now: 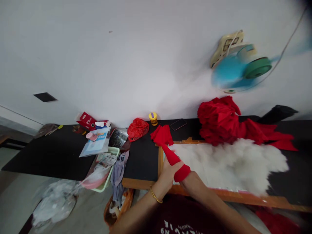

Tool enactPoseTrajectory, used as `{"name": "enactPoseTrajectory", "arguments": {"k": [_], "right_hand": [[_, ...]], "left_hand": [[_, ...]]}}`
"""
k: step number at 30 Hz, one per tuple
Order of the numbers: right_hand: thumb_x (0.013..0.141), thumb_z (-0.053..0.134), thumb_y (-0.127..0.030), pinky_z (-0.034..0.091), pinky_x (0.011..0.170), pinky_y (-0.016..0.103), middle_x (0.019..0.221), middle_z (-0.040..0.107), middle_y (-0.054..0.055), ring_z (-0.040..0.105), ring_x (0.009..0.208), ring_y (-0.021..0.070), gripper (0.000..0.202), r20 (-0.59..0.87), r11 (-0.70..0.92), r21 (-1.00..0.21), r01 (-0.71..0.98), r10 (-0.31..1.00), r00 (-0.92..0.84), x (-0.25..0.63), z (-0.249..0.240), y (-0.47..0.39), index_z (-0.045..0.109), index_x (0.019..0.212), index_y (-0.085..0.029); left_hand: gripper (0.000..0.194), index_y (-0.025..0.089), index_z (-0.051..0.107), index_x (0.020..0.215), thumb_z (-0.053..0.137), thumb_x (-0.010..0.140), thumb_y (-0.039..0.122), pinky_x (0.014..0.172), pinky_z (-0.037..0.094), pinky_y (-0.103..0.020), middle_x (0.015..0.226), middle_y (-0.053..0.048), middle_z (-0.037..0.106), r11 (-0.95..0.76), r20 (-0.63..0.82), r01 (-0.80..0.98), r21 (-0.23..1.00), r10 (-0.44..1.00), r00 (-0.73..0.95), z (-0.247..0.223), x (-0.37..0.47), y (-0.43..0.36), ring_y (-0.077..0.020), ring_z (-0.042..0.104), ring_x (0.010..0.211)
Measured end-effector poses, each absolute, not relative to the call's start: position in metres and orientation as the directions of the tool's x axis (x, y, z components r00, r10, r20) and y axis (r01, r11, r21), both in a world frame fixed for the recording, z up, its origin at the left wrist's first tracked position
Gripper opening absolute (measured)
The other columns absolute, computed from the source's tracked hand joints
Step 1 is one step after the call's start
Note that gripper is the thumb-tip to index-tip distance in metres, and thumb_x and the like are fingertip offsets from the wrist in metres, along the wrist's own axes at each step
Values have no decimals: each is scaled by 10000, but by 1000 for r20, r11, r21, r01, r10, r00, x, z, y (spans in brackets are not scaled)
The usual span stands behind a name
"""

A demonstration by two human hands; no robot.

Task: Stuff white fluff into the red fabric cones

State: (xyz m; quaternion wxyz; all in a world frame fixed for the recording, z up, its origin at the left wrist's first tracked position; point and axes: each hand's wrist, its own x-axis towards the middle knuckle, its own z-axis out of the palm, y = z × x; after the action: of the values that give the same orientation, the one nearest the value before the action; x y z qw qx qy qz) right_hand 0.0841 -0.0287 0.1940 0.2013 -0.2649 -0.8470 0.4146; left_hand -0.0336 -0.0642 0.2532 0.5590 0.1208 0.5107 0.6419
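Observation:
A narrow red fabric cone (171, 156), pointed at the far end and wide at the near end, is held over the front of the table. My left hand (167, 173), with a gold bracelet at the wrist, is closed around its side, thumb across the cloth. The cone's open end covers my right hand (190, 180) up to about the wrist, so those fingers are hidden inside. Just beyond the tip lies a small stack of red fabric pieces (162, 134). To the right, fluffy white stuffing (246, 164) is heaped on a white sheet (188, 156).
A large red fabric pile (218, 120) lies at the back right. Along the wall are a phone (178, 124), a yellow-lidded jar (153, 118) and a red plastic bag (137, 129). A blue fan (231, 71) hangs above. A green basket (107, 183) stands left.

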Motion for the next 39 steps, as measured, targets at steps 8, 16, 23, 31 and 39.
{"name": "enactPoseTrajectory", "arguments": {"k": [8, 16, 23, 31, 39], "right_hand": [[859, 410, -168, 506, 650, 279, 797, 649, 46, 613, 691, 167, 273, 165, 433, -876, 211, 682, -713, 98, 220, -51, 620, 1032, -195], [854, 446, -256, 488, 583, 260, 678, 603, 3, 561, 598, 150, 152, -76, 25, -992, 126, 671, -738, 87, 228, -51, 539, 744, -207], [870, 438, -208, 498, 652, 297, 781, 657, 67, 595, 686, 187, 152, 128, 416, -877, 242, 687, -715, 100, 222, -56, 589, 862, -189], [871, 422, -149, 548, 836, 357, 999, 706, 107, 652, 925, 228, 247, 231, 498, -849, 178, 652, -722, 97, 226, -54, 661, 918, -194], [860, 396, -141, 580, 847, 407, 1205, 684, 178, 666, 1072, 283, 466, 147, 546, -707, 449, 735, -662, 84, 206, -61, 547, 1300, -135]], "left_hand": [[627, 167, 542, 1240, 804, 704, 357, 815, 532, -361, 958, -79, 695, 8, -391, -668, 744, 816, -426, 254, -42, -61, -208, 684, 812], [665, 208, 496, 1270, 803, 707, 382, 858, 523, -375, 911, -37, 674, 40, -367, -704, 709, 874, -320, 265, -28, -68, -234, 690, 894], [571, 189, 524, 1198, 752, 751, 463, 860, 530, -383, 867, -43, 671, 78, -476, -807, 586, 839, -264, 268, -30, -67, -240, 689, 898], [586, 191, 518, 1231, 739, 767, 474, 889, 521, -401, 974, -81, 700, 50, -392, -758, 651, 877, -279, 276, -27, -71, -260, 688, 951], [636, 212, 557, 1256, 814, 678, 278, 864, 523, -351, 1089, -97, 667, 80, -407, -596, 799, 802, -438, 269, -11, -75, -249, 658, 967]]}}
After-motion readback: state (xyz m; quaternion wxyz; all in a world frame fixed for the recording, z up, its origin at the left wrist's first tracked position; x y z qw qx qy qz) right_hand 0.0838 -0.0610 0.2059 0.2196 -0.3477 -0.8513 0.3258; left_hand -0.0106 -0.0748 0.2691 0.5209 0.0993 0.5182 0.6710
